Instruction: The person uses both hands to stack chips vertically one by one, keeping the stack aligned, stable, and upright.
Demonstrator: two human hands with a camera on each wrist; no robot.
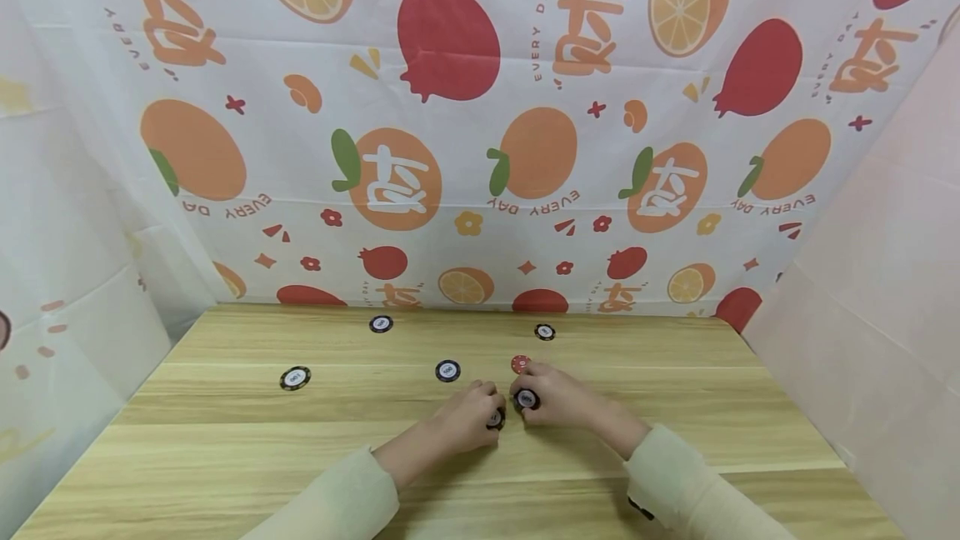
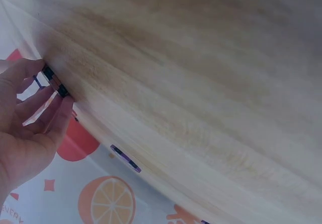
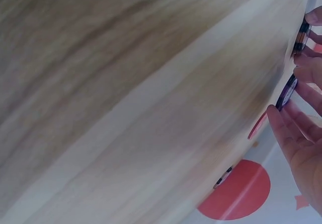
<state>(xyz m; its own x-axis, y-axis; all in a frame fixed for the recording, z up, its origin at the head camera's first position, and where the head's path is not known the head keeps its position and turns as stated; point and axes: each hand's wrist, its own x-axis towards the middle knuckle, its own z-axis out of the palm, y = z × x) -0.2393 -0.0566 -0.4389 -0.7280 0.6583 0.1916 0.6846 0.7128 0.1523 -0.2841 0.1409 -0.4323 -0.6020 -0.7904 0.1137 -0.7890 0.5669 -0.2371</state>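
My left hand (image 1: 467, 417) grips a short stack of black poker chips (image 1: 495, 419) by its rim; the stack's edge shows black and orange in the right wrist view. Close beside it, my right hand (image 1: 561, 397) pinches a black poker chip (image 1: 527, 399) with a pale centre between thumb and fingers. In the right wrist view this chip (image 3: 287, 91) is tilted, with fingertips at its edge near the wood. Just beyond the right hand's fingers lies a red poker chip (image 1: 520, 363), partly covered by them. A black chip (image 1: 447, 371) lies flat beyond the left hand.
Farther off on the wooden table (image 1: 247, 448) lie more black chips: one at the left (image 1: 296, 377), one at the back left (image 1: 381, 324) and one at the back right (image 1: 545, 332). A fruit-print cloth (image 1: 480, 265) hangs behind the table's far edge.
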